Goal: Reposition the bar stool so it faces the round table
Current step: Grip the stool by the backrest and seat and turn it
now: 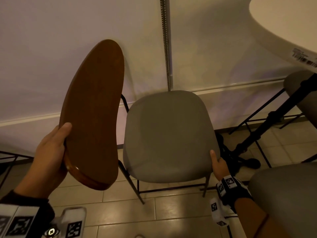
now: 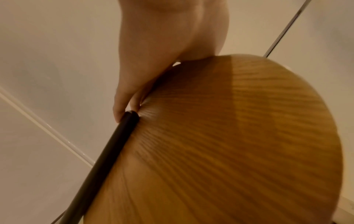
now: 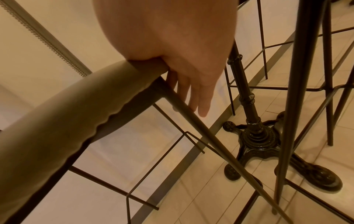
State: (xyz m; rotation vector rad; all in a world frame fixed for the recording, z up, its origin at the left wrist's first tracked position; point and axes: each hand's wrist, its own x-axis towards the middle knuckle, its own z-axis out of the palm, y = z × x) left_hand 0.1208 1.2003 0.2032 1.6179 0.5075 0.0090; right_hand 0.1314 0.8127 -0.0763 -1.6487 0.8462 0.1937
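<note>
The bar stool has a grey padded seat [image 1: 169,134], a curved brown wooden backrest [image 1: 96,109] and thin dark metal legs. It stands on the tiled floor by the wall. My left hand [image 1: 51,146] grips the backrest's lower edge, thumb on the front face. In the left wrist view the fingers [image 2: 122,109] reach behind the wood [image 2: 229,136] beside the black frame tube [image 2: 107,151]. My right hand [image 1: 217,164] holds the seat's near right corner, thumb on top. Its fingers [image 3: 193,94] pass under the seat edge [image 3: 67,106]. The white round table [image 1: 288,23] is at the upper right.
The table's black pedestal [image 1: 267,121] and ornate cast foot [image 3: 256,136] stand just right of the stool. A second grey stool [image 1: 298,90] sits behind the pedestal; a third [image 1: 283,194] is near my right forearm. A wall with a white rail runs behind.
</note>
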